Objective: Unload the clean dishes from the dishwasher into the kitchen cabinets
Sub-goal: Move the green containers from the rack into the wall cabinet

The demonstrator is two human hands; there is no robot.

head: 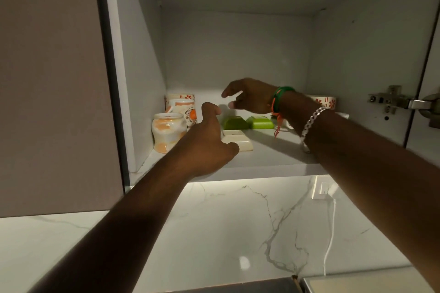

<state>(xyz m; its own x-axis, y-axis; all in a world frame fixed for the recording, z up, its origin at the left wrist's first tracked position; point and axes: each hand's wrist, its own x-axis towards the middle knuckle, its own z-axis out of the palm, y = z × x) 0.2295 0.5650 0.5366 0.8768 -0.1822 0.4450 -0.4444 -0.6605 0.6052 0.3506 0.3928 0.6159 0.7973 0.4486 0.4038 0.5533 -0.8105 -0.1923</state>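
Both my arms reach up into an open wall cabinet. My left hand (209,140) hovers over the shelf (269,150) with loosely curled fingers, holding nothing, just in front of a cream rectangular dish (240,142). My right hand (250,96) is deeper inside, fingers spread and relaxed, empty, above two green rectangular dishes (234,122) (262,123). At the shelf's left stand an orange-and-white mug (167,134) and two patterned mugs (183,108) behind it. An orange-patterned bowl (323,101) shows behind my right wrist.
The cabinet's left wall (140,78) and a closed neighbouring door (52,78) bound the left side. A metal hinge (392,100) juts in at the right. Below is a marble backsplash (238,221) with a wall socket (322,189) and white cable.
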